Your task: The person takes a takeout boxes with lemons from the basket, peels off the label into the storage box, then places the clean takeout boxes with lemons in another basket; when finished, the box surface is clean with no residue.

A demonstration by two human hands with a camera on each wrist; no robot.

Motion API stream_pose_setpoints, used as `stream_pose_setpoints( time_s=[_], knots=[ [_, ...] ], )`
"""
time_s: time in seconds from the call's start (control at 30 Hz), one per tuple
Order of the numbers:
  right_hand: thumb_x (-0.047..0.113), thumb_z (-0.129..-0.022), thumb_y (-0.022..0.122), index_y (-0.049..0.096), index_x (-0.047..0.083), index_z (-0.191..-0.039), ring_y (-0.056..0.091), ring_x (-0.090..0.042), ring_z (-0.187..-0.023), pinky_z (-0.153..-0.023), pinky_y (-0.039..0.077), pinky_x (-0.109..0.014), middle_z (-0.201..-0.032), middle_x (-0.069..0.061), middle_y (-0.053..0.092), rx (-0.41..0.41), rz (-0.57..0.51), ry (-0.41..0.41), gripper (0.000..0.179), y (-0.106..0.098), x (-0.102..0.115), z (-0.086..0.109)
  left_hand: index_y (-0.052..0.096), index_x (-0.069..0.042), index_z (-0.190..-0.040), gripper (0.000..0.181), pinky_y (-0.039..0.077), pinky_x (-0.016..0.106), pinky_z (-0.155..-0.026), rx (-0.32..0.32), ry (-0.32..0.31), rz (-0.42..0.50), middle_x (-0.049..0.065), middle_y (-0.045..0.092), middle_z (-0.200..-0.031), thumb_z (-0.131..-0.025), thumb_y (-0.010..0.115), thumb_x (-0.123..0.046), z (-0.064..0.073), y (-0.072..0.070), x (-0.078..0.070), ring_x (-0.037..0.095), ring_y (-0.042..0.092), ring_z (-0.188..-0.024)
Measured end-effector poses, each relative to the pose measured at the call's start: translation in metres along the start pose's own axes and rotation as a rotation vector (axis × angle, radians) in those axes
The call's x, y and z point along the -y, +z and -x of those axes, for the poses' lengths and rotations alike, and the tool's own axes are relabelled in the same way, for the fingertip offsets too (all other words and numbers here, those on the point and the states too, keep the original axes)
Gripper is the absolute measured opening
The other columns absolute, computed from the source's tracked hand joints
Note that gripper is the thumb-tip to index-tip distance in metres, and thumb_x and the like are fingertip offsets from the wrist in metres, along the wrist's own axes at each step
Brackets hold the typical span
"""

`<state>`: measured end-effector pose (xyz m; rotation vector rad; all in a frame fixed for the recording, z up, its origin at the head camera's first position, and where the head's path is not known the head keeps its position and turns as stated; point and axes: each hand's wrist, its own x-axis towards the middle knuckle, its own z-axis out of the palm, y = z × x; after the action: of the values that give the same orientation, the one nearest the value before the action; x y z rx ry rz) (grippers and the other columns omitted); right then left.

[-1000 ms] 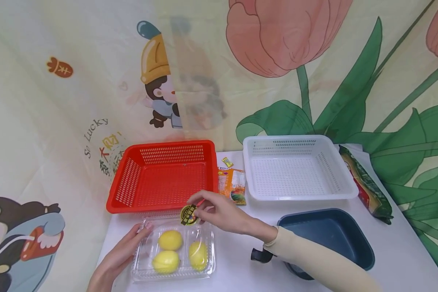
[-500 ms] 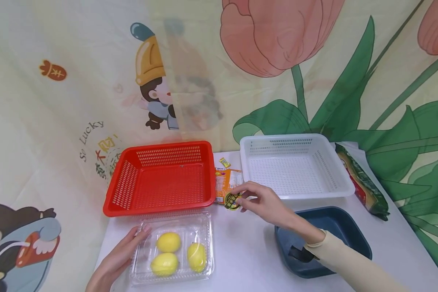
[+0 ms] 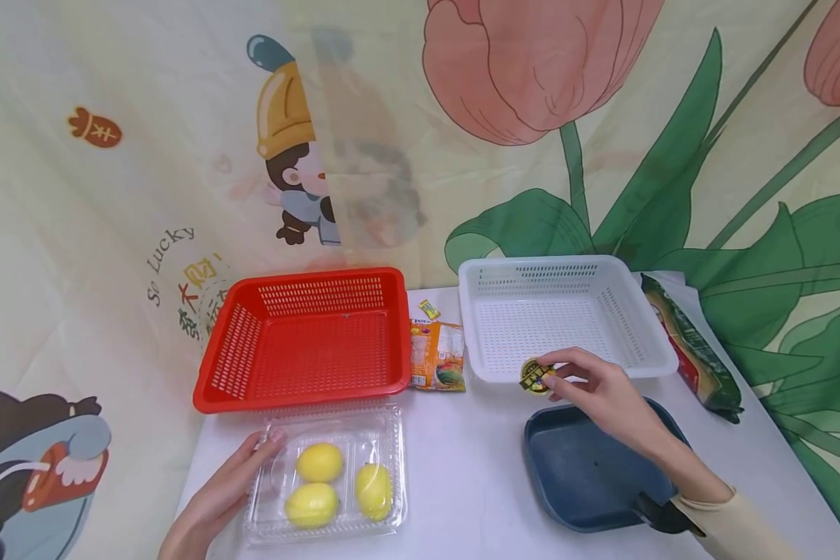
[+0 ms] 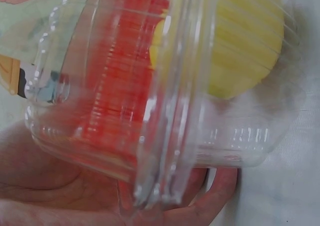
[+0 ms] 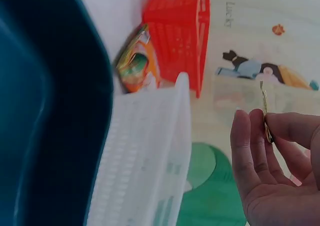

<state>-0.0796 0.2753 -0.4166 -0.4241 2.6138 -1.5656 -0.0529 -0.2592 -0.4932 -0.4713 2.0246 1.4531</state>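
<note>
A clear plastic clamshell box (image 3: 385, 416) with three lemons (image 3: 311, 505) in it lies at the front left of the table. My left hand (image 3: 224, 486) holds its left side, fingers at the upper left corner. In the left wrist view the fingers (image 4: 217, 196) curl by the box's rim, and a lemon (image 4: 245, 40) shows through the plastic. On the other side, my right hand (image 3: 602, 400) pinches a thin round black-and-gold label (image 3: 536, 376) by its edge, over the front rim of the white basket (image 3: 476, 342). The right wrist view shows the label (image 5: 265, 113) edge-on between thumb and fingers.
A dark blue basin (image 3: 567, 482) stands below my right forearm. Behind the box is a red basket (image 3: 308, 397). An orange snack packet (image 3: 437, 354) and a small yellow wrapped piece (image 3: 429, 309) lie between the baskets. A long green package (image 3: 700, 358) lies far right.
My right hand has carried the label rightward, from above the box, past the orange packet, to the white basket's front rim. My left hand has stayed at the box.
</note>
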Motion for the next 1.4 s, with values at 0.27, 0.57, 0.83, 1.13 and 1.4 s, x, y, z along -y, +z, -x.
stream_pose_setpoints(
  time_s=[0.27, 0.57, 0.83, 1.13, 1.4],
  knots=[
    [0.02, -0.098, 0.068, 0.062, 0.009, -0.131, 0.074, -0.016, -0.085, -0.076, 0.062, -0.025, -0.115, -0.016, 0.068, 0.003, 0.079, 0.131, 0.035, -0.02, -0.021, 0.026, 0.011, -0.005, -0.161, 0.094, 0.028, 0.078, -0.109, -0.01, -0.006, -0.02, 0.028, 0.022, -0.161, -0.099, 0.045, -0.067, 0.001, 0.0, 0.002, 0.048, 0.027, -0.145],
    [0.018, -0.097, 0.069, 0.063, 0.007, -0.128, 0.071, -0.017, -0.083, -0.075, 0.059, -0.021, -0.113, -0.013, 0.068, 0.071, 0.163, 0.206, 0.034, -0.028, -0.047, 0.042, 0.011, -0.006, -0.161, 0.094, 0.025, 0.078, -0.111, -0.006, -0.012, -0.002, 0.026, 0.02, -0.162, -0.098, 0.046, -0.066, 0.001, -0.001, 0.001, 0.048, 0.023, -0.147],
    [0.018, -0.095, 0.072, 0.067, 0.012, -0.123, 0.064, -0.004, -0.082, -0.073, 0.058, -0.02, -0.11, -0.003, 0.07, 0.141, 0.327, 0.195, 0.029, -0.029, -0.074, 0.043, 0.004, -0.005, -0.162, 0.1, 0.019, 0.077, -0.114, 0.001, -0.021, 0.004, 0.028, 0.011, -0.165, -0.097, 0.046, -0.068, 0.0, -0.001, 0.0, 0.05, 0.016, -0.149],
    [0.015, -0.092, 0.074, 0.069, 0.013, -0.118, 0.062, -0.001, -0.084, -0.07, 0.057, -0.019, -0.112, -0.003, 0.071, 0.204, 0.38, 0.204, 0.027, -0.026, -0.08, 0.044, 0.009, -0.007, -0.162, 0.095, 0.022, 0.08, -0.111, -0.002, -0.029, 0.007, 0.025, 0.018, -0.163, -0.098, 0.046, -0.067, 0.0, 0.0, 0.002, 0.047, 0.021, -0.146],
    [0.008, -0.09, 0.073, 0.071, 0.011, -0.114, 0.062, -0.001, -0.087, -0.071, 0.057, -0.021, -0.11, -0.002, 0.071, 0.264, 0.432, 0.144, 0.024, -0.018, -0.092, 0.046, 0.009, -0.007, -0.162, 0.096, 0.019, 0.079, -0.112, -0.002, -0.024, 0.011, 0.026, 0.015, -0.164, -0.097, 0.046, -0.068, 0.0, 0.0, 0.001, 0.048, 0.017, -0.148]
  ],
)
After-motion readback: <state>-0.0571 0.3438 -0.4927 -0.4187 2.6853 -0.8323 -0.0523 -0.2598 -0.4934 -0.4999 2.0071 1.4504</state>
